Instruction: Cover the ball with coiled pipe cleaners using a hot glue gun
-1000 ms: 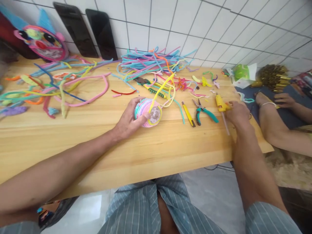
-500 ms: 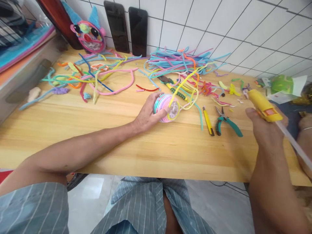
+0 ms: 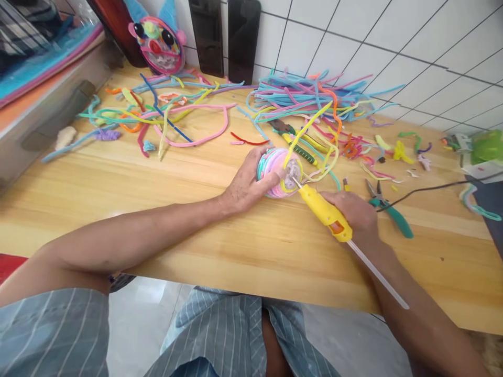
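My left hand (image 3: 249, 180) is closed around a round piece wound with pastel pipe cleaners (image 3: 272, 163), its clear end turned to the right. A yellow pipe cleaner (image 3: 308, 131) winds around that end and stretches up and away from it. In my right hand (image 3: 356, 212) is a yellow hot glue gun (image 3: 324, 209), with a clear glue stick (image 3: 379, 275) poking out of its back. The nozzle is at the clear end of the piece; whether it touches cannot be told.
Green-handled pliers (image 3: 396, 220) lie right of my right hand, near the black cord (image 3: 428, 191). Yellow-and-green pliers (image 3: 301, 149) and a pipe cleaner pile (image 3: 298, 97) lie behind the piece. A decorated face figure (image 3: 161, 47) and two phones (image 3: 243, 39) stand at the wall.
My right hand has brought the glue gun from the far right across to the round piece, nozzle now at its clear end. My left hand still holds the piece. The view has shifted slightly.
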A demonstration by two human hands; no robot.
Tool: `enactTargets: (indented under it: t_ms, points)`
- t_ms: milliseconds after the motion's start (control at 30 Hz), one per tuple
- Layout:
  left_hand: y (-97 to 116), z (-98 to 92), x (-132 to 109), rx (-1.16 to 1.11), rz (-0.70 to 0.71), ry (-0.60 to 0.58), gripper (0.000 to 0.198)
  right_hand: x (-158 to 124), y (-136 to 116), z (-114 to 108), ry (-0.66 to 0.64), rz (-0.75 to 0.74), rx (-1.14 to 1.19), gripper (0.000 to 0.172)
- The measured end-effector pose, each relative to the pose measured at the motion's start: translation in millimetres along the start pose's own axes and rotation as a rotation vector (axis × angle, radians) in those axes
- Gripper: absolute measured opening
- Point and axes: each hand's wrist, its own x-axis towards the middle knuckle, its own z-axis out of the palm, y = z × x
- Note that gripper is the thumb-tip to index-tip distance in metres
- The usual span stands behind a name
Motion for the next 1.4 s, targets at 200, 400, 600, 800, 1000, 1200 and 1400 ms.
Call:
enactTargets:
  t_ms: [200,400,600,800,1000,1200,1400]
  points:
    - [-1.9,-0.8,-3.6,0.074,0.035,0.004,0.077,1.4,-11.0,-6.5,0.018,-0.032,-0.005,0.031]
    - [-1.6,-1.7,-6.8,0.164,0.108,-0.003,0.077,2.3,-17.2,-10.0,0.025,-0.049,0.008,0.020]
    - [3.9,-2.5,-9.4,0.148,0.070,-0.043,0.076,-1.1,-25.3,-7.2,0.041,0.005,-0.018,0.024]
    - [3.3,-0.7,-9.8,0.135,0.058,-0.045,0.081,-11.1,-27.7,1.5,0.054,0.062,0.003,0.032]
    - [0.2,1.9,-10.2,0.125,0.087,-0.026,0.079,-10.7,-33.5,0.6,0.056,0.072,-0.007,0.029]
    - [1.1,1.2,-10.6,0.139,0.088,-0.036,0.082,-11.6,-36.6,-0.3,0.045,0.086,-0.043,0.032]
    - [2.1,0.7,-11.3,0.146,0.083,-0.041,0.081,-17.7,-37.9,5.6,0.067,0.099,-0.084,0.037]
